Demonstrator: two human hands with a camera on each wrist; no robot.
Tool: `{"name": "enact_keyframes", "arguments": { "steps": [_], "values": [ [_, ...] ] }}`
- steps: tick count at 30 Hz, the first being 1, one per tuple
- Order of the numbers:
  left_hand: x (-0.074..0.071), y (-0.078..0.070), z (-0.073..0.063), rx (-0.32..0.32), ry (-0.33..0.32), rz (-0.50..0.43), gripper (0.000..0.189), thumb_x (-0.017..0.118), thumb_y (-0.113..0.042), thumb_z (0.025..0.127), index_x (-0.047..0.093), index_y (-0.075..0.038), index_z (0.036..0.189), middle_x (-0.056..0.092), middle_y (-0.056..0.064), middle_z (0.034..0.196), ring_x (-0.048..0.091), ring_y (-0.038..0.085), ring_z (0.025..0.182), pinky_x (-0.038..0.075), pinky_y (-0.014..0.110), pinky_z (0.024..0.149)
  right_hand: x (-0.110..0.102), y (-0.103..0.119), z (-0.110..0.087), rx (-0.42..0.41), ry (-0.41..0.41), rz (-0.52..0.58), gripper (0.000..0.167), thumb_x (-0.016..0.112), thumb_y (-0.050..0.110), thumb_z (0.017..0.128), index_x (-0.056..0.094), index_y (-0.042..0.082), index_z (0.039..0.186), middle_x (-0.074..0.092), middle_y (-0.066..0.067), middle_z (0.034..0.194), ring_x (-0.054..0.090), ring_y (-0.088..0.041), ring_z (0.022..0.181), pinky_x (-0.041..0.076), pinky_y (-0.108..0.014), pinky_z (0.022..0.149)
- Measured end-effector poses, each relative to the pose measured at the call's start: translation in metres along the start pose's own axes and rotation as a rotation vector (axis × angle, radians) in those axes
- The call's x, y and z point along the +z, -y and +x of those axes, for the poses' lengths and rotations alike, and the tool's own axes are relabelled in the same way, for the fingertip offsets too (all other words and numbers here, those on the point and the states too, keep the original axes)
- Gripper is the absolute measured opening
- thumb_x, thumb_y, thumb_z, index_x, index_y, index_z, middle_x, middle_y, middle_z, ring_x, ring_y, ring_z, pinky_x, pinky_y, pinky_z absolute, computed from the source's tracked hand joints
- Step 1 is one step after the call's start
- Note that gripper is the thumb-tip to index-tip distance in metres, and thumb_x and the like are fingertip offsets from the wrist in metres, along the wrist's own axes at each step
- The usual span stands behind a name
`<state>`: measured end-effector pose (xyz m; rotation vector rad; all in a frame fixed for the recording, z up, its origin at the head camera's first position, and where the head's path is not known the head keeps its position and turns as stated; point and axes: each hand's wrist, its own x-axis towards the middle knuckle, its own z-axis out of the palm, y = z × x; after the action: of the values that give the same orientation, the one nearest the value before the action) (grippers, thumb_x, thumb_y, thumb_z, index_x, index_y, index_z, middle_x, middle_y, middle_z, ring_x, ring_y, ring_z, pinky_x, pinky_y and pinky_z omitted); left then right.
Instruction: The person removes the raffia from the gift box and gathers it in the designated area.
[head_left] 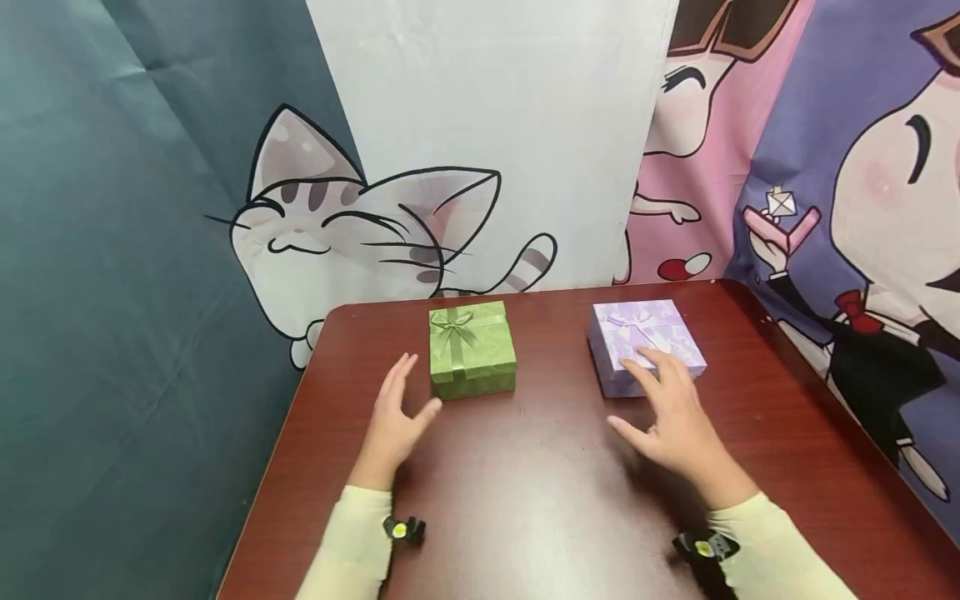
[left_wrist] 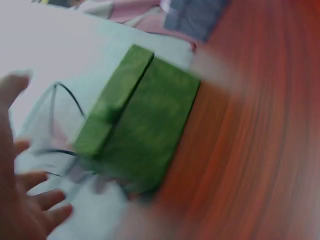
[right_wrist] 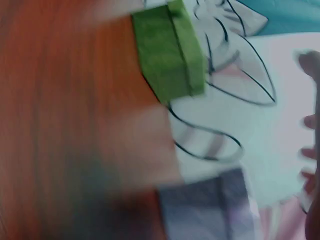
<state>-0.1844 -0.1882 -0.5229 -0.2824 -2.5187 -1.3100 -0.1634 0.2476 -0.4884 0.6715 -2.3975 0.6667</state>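
On the far part of the table sits a green gift box [head_left: 480,350] with a ribbon bow on its lid. To its right is a lilac gift box [head_left: 652,325], also bowed and lidded. My left hand [head_left: 393,421] is just left of and nearer than the green box, fingers spread and holding nothing. The right hand [head_left: 675,421] hovers over the near side of the lilac box, fingers apart; whether it touches the box I cannot tell. In the left wrist view the green box [left_wrist: 145,120] is blurred beside the fingers. Both boxes look closed.
The reddish-brown table [head_left: 525,492] has rounded far corners. Behind it hangs a cloth backdrop [head_left: 495,100] with a cartoon cat and figures, close to the table's far edge. More printed cloth runs along the right side, and teal cloth [head_left: 135,333] along the left.
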Motion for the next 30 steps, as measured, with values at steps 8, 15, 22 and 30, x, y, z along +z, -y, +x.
{"name": "enact_keyframes", "arguments": {
  "steps": [8,15,22,30],
  "values": [
    [0.067,0.014,0.023,-0.364,-0.329,-0.693,0.053,0.063,-0.015,0.104,0.049,0.001,0.152,0.047,0.022,0.156,0.043,0.032,0.146,0.036,0.041,0.119,0.114,0.035,0.027,0.083,-0.241,0.432,0.039,0.075,0.011,0.091,0.07,-0.003,0.126,0.068,-0.02,0.127,0.063,-0.039,0.114,0.048,-0.035,0.106],
    [0.081,0.014,0.03,-0.34,-0.374,-0.618,0.051,0.067,-0.014,0.102,0.054,-0.001,0.15,0.051,0.019,0.153,0.048,0.029,0.143,0.04,0.04,0.116,0.178,0.058,0.06,0.478,-0.081,0.611,0.057,0.072,0.023,0.099,0.054,0.005,0.151,0.057,-0.018,0.148,0.055,-0.037,0.135,0.043,-0.05,0.113],
    [0.073,0.002,0.029,-0.306,-0.334,-0.562,0.053,0.065,-0.009,0.103,0.047,0.008,0.15,0.047,0.024,0.154,0.043,0.032,0.145,0.037,0.039,0.117,0.194,0.074,0.074,0.591,-0.12,0.654,0.059,0.073,0.024,0.099,0.053,0.006,0.152,0.059,-0.018,0.146,0.061,-0.03,0.129,0.051,-0.044,0.105],
    [0.055,-0.032,0.025,-0.27,-0.331,-0.542,0.051,0.068,-0.006,0.1,0.052,0.011,0.145,0.052,0.028,0.147,0.051,0.035,0.138,0.046,0.032,0.108,0.193,0.074,0.076,0.616,-0.16,0.702,0.054,0.074,0.021,0.099,0.058,0.011,0.149,0.07,-0.015,0.13,0.072,-0.025,0.099,0.059,-0.033,0.084]
  ]
}}
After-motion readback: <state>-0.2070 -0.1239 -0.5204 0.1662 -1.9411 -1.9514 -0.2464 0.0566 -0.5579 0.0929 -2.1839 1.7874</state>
